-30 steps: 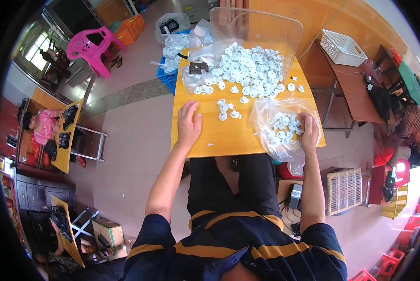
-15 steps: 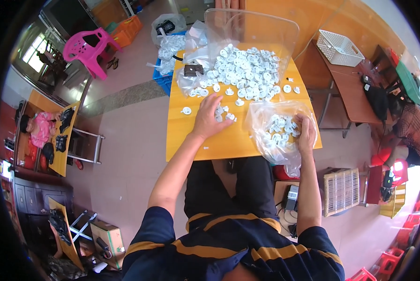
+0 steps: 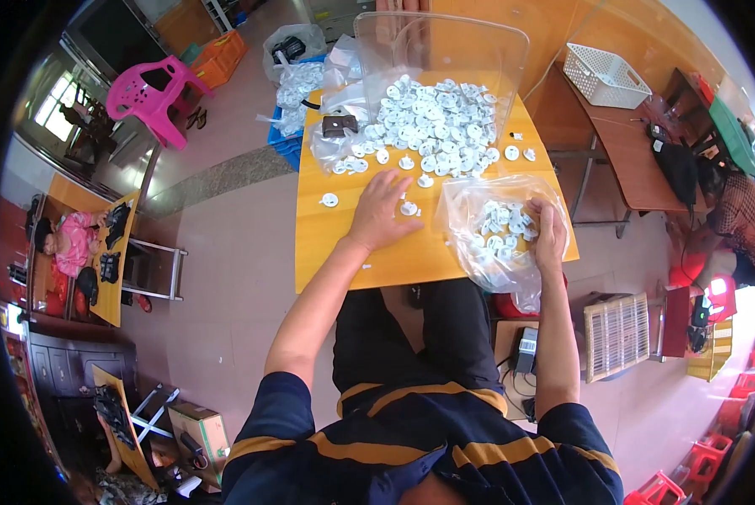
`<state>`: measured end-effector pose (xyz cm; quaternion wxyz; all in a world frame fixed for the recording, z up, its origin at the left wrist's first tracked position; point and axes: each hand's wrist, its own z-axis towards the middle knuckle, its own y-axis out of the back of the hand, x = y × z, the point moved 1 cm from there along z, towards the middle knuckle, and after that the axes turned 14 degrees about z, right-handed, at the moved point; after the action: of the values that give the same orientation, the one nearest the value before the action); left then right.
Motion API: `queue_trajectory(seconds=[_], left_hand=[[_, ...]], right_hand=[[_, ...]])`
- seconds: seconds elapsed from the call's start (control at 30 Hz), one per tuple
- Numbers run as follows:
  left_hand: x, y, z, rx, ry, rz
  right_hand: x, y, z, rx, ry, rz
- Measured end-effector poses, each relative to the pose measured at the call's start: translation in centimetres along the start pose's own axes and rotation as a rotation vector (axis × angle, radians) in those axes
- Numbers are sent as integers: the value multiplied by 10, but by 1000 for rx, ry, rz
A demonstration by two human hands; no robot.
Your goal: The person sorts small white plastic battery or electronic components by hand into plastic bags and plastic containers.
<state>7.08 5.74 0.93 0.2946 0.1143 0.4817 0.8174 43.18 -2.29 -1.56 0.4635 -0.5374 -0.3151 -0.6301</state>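
- My left hand (image 3: 382, 217): fingers spread, underside hidden.
- My right hand (image 3: 548, 237) grips clear bag (image 3: 485, 263), table's (image 3: 323, 244) four o'clock: probably soft, slippery; hold rim.
- White parts (image 3: 436, 126), twelve o'clock: likely light, stiff; pinch edges.

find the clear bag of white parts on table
In the head view, the clear plastic bag sits right of centre on the yellow table, by the right hand, below the heap of white parts.
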Motion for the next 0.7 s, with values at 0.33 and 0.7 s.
queue_trajectory(seconds=[0.33,0.7], left_hand=[[-9,-5,-4,15,9,104],[-108,52,87,-108,96,-874]], right_hand=[[-1,1,-1,7,-1,4],[4,-4,0,-22,28,11]])
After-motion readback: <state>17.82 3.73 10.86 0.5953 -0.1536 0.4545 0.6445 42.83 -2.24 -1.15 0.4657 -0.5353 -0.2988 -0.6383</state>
